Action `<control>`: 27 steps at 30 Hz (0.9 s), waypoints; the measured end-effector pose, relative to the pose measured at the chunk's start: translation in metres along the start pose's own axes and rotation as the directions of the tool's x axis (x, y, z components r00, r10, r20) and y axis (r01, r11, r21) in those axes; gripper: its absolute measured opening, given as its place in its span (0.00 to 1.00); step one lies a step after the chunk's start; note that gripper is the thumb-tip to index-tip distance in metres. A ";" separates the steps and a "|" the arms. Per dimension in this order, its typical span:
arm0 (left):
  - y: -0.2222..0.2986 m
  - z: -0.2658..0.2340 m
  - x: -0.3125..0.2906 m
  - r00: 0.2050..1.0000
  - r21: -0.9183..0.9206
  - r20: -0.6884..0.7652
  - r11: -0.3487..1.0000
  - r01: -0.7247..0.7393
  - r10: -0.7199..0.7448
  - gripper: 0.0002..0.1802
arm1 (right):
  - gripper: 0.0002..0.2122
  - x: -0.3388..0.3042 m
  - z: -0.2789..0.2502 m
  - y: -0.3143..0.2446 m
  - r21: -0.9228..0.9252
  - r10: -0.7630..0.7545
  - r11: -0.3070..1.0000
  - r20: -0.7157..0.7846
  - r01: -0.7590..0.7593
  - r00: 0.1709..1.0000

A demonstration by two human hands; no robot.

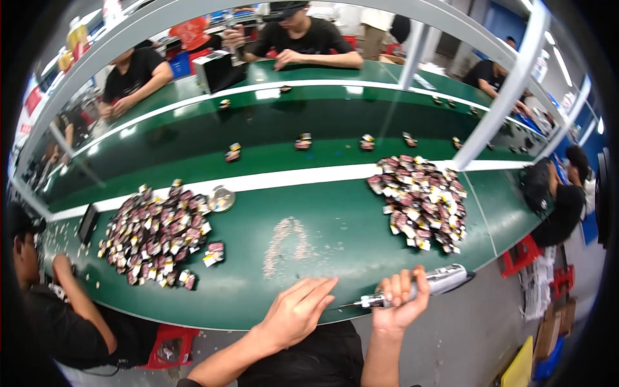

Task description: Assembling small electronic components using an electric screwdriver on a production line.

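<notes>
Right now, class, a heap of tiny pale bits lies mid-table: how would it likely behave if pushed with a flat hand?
The heap of tiny pale bits would probably scatter rather than slide as one, since strays already dot the green table. Each bit looks small and light, so some may stick to the left hand or roll off.

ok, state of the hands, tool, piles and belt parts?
left hand: open, flat on the table edge, empty
right hand: closed around the screwdriver
screwdriver: held level, tip pointing left
left pile: loose heap
right pile: loose heap
screws: scattered
belt parts: spaced singly
</notes>
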State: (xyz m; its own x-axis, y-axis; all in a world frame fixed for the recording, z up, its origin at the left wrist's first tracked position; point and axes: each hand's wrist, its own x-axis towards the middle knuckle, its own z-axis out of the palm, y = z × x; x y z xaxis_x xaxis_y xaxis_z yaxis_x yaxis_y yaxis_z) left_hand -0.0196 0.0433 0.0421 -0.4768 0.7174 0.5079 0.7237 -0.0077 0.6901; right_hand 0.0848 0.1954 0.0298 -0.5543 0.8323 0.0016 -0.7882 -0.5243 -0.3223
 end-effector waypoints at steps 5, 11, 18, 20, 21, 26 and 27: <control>-0.092 -0.096 0.064 0.983 0.546 -0.182 0.834 0.084 0.020 0.10 | 0.04 0.005 -0.018 0.021 -0.006 0.050 0.999 0.006 -0.050 0.999; -0.230 -0.192 0.097 0.888 0.635 -0.188 0.638 0.435 -0.419 0.18 | 0.05 0.000 -0.026 0.031 0.003 0.130 0.991 0.043 -0.130 0.991; -0.262 -0.187 0.113 0.957 0.633 0.119 0.763 0.134 -0.266 0.31 | 0.06 0.004 -0.030 0.029 0.004 0.129 0.992 -0.023 -0.129 0.991; -0.254 -0.190 0.118 0.935 0.629 0.137 0.758 0.173 -0.327 0.29 | 0.05 0.004 -0.030 0.028 -0.010 0.128 0.992 0.021 -0.128 0.992; -0.243 -0.191 0.122 0.910 0.687 0.110 0.692 0.221 -0.400 0.27 | 0.05 0.004 -0.030 0.027 -0.012 0.126 0.992 0.016 -0.126 0.992; -0.259 -0.211 0.112 0.947 0.783 0.053 0.602 0.157 -0.317 0.28 | 0.05 0.005 -0.030 0.028 -0.004 0.147 0.989 0.050 -0.147 0.988; -0.263 -0.216 0.112 0.954 0.756 0.085 0.642 0.127 -0.289 0.29 | 0.05 0.005 -0.030 0.029 -0.005 0.150 0.989 0.049 -0.150 0.988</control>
State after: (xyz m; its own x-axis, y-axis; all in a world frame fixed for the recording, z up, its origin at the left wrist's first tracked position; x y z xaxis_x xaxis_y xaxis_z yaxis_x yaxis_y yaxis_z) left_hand -0.3715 -0.0253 0.0287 -0.6213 0.7456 0.2409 0.7813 0.6129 0.1180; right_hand 0.0676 0.1900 -0.0081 -0.6784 0.7347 -0.0004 -0.6949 -0.6419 -0.3241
